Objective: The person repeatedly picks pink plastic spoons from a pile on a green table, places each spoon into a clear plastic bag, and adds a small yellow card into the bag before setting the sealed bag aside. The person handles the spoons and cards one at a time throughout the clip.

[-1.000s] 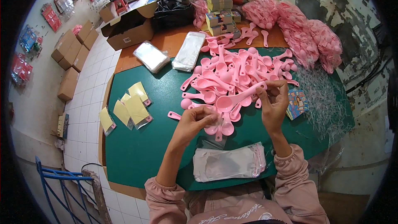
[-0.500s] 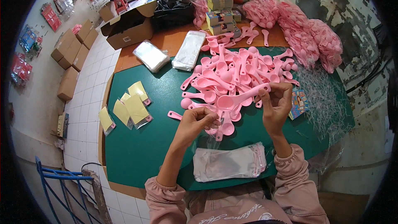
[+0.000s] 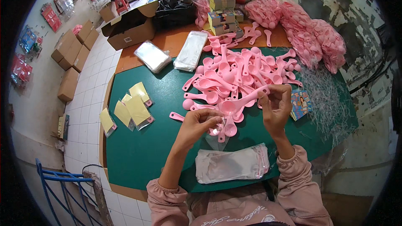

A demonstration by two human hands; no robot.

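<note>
My right hand [image 3: 276, 108] pinches the handle end of a pink measuring scoop [image 3: 247, 99]. The scoop's bowl points left and down, at the mouth of a clear plastic bag [image 3: 218, 143]. My left hand [image 3: 200, 124] holds that bag between thumb and fingers; how far the bowl sits inside it, I cannot tell. Behind both hands spreads a heap of pink scoops [image 3: 228, 75]. Close to my body lies a stack of flat clear bags [image 3: 230, 166]. Several clear packets with yellow cards [image 3: 137, 109] and pink handle ends rest on the left.
Two more stacks of clear bags [image 3: 191, 51] lie at the back, beside an open cardboard box [image 3: 132, 29]. Banded card bundles [image 3: 222, 19] and bulging bags of pink scoops [image 3: 310, 33] stand farther right. Plastic shreds [image 3: 324, 100] and printed cards [image 3: 300, 104] lie on the green table's right side.
The scoop's bowl has come slightly down and toward me, with my right hand shifting a little left. Below my left hand the clear bag shows more plainly.
</note>
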